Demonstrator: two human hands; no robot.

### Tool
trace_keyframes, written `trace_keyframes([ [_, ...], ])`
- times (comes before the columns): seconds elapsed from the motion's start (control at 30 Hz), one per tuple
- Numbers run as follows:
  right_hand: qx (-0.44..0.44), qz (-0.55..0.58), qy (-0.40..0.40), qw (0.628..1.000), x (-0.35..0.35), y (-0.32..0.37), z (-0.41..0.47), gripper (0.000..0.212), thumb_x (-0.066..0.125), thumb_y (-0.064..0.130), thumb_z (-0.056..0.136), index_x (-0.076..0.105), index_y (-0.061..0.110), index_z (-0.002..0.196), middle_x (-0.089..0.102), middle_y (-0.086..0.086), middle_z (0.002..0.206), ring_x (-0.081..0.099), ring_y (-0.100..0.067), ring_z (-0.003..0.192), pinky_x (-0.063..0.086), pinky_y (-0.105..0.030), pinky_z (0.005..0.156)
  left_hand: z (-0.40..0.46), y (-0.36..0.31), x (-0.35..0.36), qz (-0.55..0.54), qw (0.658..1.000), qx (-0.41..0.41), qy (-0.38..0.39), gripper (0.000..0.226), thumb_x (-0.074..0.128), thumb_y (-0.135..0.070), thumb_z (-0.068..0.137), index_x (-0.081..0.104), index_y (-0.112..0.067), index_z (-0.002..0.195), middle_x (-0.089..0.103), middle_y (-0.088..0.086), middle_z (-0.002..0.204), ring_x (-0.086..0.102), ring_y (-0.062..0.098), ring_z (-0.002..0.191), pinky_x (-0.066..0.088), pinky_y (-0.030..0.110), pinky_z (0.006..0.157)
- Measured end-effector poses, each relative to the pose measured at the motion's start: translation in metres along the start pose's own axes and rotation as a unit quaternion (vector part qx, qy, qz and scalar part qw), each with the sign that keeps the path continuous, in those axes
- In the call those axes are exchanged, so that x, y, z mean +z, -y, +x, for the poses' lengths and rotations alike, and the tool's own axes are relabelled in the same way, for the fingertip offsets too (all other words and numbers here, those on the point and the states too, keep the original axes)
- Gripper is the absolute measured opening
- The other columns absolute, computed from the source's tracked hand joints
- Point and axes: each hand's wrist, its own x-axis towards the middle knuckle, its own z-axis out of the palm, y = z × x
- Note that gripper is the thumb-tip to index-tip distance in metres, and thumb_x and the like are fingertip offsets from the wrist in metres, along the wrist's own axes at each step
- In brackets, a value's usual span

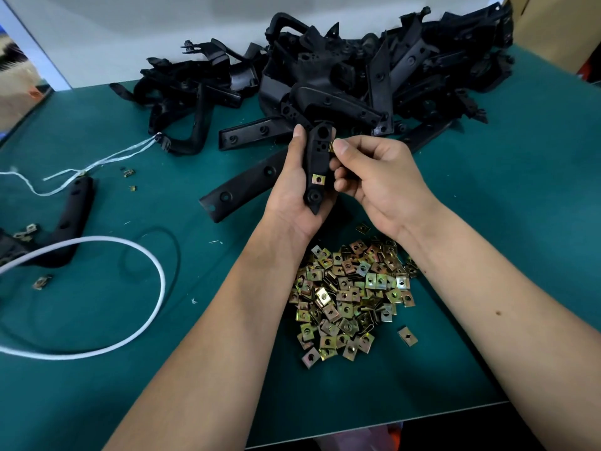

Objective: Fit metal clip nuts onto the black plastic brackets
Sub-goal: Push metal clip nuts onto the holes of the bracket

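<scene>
Head view: your left hand (294,187) grips the bracket (317,164) upright; your right hand (374,177) pinches a clip nut (332,146) against its right edge; the nut pile (351,294) lies below both wrists.

I see the left hand (294,190) gripping a black bracket (317,164) upright over the green table (487,222); one clip nut (318,179) already sits on its lower part. The right hand (377,180) pinches a second clip nut (332,146) against the bracket's right edge. A heap of clip nuts (351,297) lies below the wrists, a pile of brackets (357,70) behind, a white cord (130,320) to the left.
</scene>
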Motion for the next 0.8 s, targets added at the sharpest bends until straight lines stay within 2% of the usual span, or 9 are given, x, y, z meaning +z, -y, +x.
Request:
trace_keyframes([
  [0.27, 0.002, -0.002, -0.002, 1.0, 0.0005, 0.0013, -0.0009, 0.017, 0.064, 0.006, 0.099, 0.074, 0.007, 0.085, 0.065, -0.003, 0.071, 0.06, -0.007, 0.063, 0.052, -0.019, 0.058, 0.002, 0.0002, -0.0029, -0.001, 1.0, -0.003, 0.002, 0.051, 0.053, -0.054, 0.101, 0.071, -0.01, 0.083, 0.055, 0.002, 0.066, 0.055, 0.013, 0.057, 0.052, 0.025, 0.049],
  [0.63, 0.023, 0.021, -0.012, 0.999, 0.0019, 0.003, -0.0008, 0.013, 0.064, 0.006, 0.099, 0.073, 0.005, 0.089, 0.064, -0.004, 0.072, 0.059, -0.007, 0.062, 0.052, -0.019, 0.057, 0.0036, 0.0012, -0.0039, -0.011, 1.0, -0.001, 0.005, 0.054, 0.053, -0.054, 0.101, 0.076, -0.011, 0.077, 0.057, 0.003, 0.07, 0.057, 0.014, 0.06, 0.054, 0.026, 0.052],
  [0.8, 0.01, -0.024, -0.016, 1.0, -0.0001, 0.0027, -0.0011, 0.016, 0.067, 0.009, 0.098, 0.074, 0.007, 0.083, 0.064, -0.002, 0.067, 0.057, -0.007, 0.059, 0.05, -0.019, 0.053, 0.0024, 0.0013, -0.0033, 0.017, 1.0, -0.008, 0.003, 0.052, 0.054, -0.055, 0.1, 0.072, -0.01, 0.08, 0.055, 0.004, 0.067, 0.056, 0.017, 0.061, 0.053, 0.029, 0.051],
])
